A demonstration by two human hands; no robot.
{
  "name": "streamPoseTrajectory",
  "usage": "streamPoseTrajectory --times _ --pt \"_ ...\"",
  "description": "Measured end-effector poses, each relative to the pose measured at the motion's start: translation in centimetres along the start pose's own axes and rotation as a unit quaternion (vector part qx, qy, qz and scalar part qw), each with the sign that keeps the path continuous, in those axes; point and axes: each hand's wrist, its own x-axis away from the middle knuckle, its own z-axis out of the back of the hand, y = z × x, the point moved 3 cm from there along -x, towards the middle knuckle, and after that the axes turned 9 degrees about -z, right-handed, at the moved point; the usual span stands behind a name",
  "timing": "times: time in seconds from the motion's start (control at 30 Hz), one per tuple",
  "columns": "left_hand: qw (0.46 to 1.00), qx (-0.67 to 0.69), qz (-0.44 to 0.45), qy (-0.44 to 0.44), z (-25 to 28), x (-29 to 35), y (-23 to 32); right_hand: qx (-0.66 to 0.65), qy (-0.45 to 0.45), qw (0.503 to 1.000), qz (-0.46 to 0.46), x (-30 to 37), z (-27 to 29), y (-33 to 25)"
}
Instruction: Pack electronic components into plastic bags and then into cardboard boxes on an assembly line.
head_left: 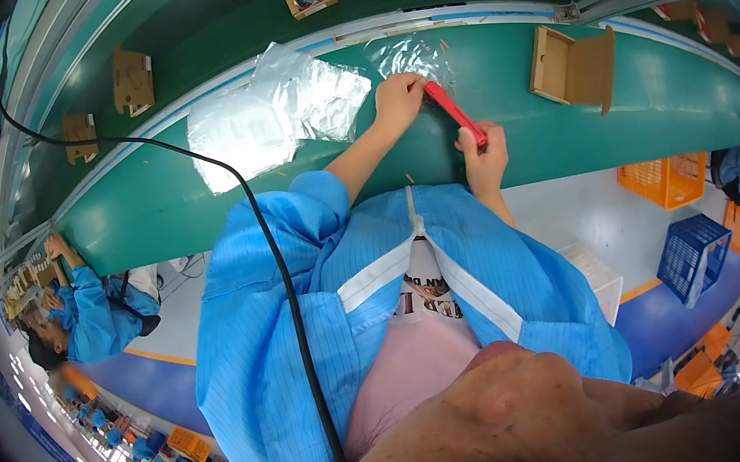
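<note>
Holding one long, narrow, glossy red piece [455,113] slantwise above the green worktop [308,176], the two hands have an end each. The left hand [402,98] has its fingers closed on the far left end; the right hand [485,154] pinches the near right end between bent fingers and thumb.

Left of the piece lies a heap of clear plastic bags [238,136], overlapping too much to count. One crinkled clear plastic sheet [413,52] is spread just beyond the left hand. One open brown cardboard box [554,67] stands to the right, its flap folded out.

On the dark green far shelf [216,28] are at least four cardboard boxes [133,80]: two left, one near the middle holding dark items, one right with red inside.

One black cable [238,175] hangs across the view, hiding strips of worktop and sleeve. Beyond the worktop's right part, on the near side, stand one blue plastic crate [695,258] and at least two orange crates [660,184].
</note>
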Motion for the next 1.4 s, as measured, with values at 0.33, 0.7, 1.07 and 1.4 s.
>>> streamPoseTrajectory --times 0.33,0.7,1.07,1.4 --pt "0.934 -0.117 -0.336 0.030 2.1 3.2 8.4 -0.361 -0.180 0.856 -0.324 -1.3 -1.6 -2.8" --pt "0.895 -0.081 -0.434 -0.061 2.3 6.2 13.4 -0.431 -0.228 0.788 -0.375 -3.8 -3.0 -3.4" --pt "0.745 0.570 0.338 -0.069 2.0 1.9 2.1 -0.354 -0.251 0.816 -0.383 -3.6 -1.5 -4.2" --pt "0.861 0.488 0.119 0.080 6.7 -1.9 4.9 0.088 0.272 0.956 -0.061 -9.8 16.2 5.8"
